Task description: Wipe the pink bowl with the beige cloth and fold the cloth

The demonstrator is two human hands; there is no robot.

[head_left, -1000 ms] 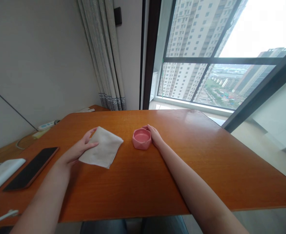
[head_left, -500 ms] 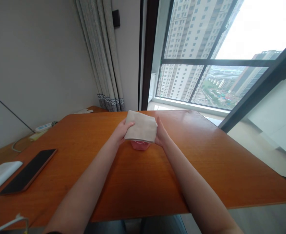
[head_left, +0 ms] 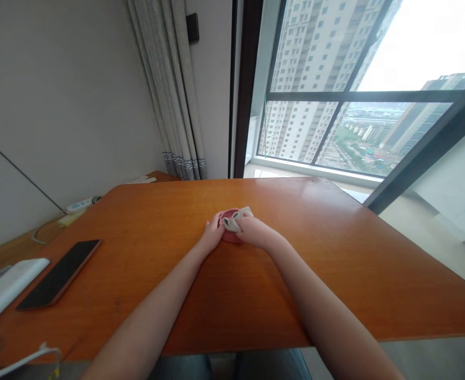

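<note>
A small pink bowl (head_left: 231,238) sits on the wooden table, straight ahead of me. My left hand (head_left: 213,231) grips its left side, fingers at the rim. From the right, my right hand (head_left: 255,231) is closed on a beige cloth (head_left: 231,222), now bunched and doubled over. The cloth is partly within the bowl's opening, and one corner stands up at the back right. My hands hide the sides of the bowl, and the cloth covers much of its inside.
A dark phone-like slab (head_left: 60,274) lies at the left beside a white flat object (head_left: 12,290). A white cable (head_left: 26,359) crosses the near left corner. A power strip (head_left: 82,205) lies beyond the table's left edge (head_left: 109,192). A curtain and a window are behind.
The cloth was a flat folded square held between both hands above the bowl. It is now bunched in my right hand, lowered into the bowl, while my left hand has moved to the bowl.
</note>
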